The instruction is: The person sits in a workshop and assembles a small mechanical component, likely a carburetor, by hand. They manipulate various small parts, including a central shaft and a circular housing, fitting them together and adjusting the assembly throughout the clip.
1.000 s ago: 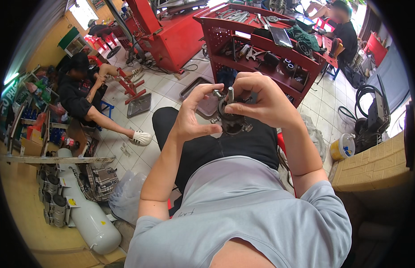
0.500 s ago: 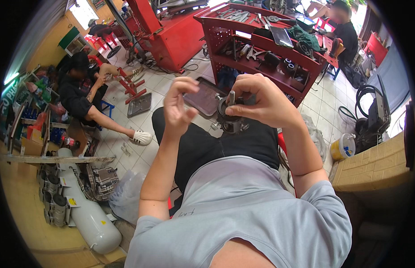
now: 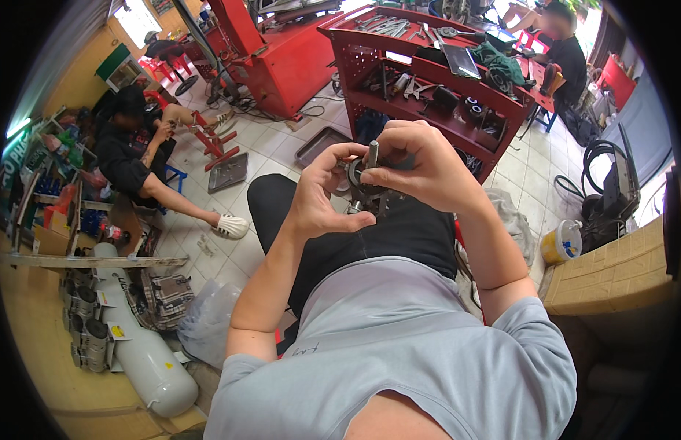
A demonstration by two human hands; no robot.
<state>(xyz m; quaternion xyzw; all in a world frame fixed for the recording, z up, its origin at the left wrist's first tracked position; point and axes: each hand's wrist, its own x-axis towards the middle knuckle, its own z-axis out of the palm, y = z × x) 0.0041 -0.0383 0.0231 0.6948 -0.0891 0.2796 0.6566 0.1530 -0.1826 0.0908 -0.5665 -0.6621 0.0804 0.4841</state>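
Left hand, clear of the dark metal part half a second ago, again curves round its left side, thumb and fingers apart, grip unclear; right hand pinches it beside the upright rod. Both now probably steady it. Held above dark trousers, the part looks round and hollow, with a bolt near the left thumb. Beyond stands a red tool cart.

Far side v. bright; far-left window blown out; tube glares left; near right dim; edges bent w/ blk rim.
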